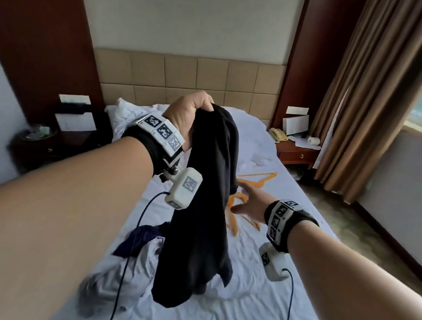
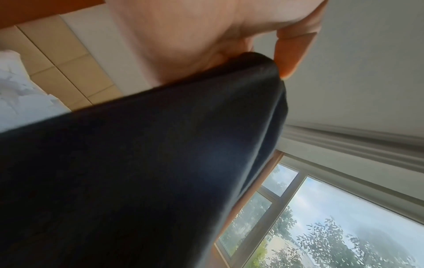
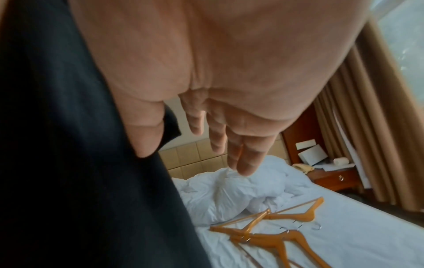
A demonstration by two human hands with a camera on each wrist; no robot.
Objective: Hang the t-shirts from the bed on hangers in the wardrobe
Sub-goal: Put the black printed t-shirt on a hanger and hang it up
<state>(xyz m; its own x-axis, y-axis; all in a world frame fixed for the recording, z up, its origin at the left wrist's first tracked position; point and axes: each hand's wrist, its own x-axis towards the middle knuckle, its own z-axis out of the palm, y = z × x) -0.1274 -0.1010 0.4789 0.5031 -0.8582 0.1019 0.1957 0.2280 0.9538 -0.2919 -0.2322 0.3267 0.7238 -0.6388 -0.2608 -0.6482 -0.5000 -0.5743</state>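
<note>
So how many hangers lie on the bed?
3 hangers by their hooks, overlapping in one pile on the bed beyond the right hand; the black t-shirt may hide more.

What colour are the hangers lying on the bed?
Orange; the hangers show best in the right wrist view, lying on the white bed.

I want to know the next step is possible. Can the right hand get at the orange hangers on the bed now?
Probably yes. The right hand is open, holds nothing and hangs over the orange hangers, which lie uncovered on the bed. The black t-shirt in the left hand hangs beside them.
</note>
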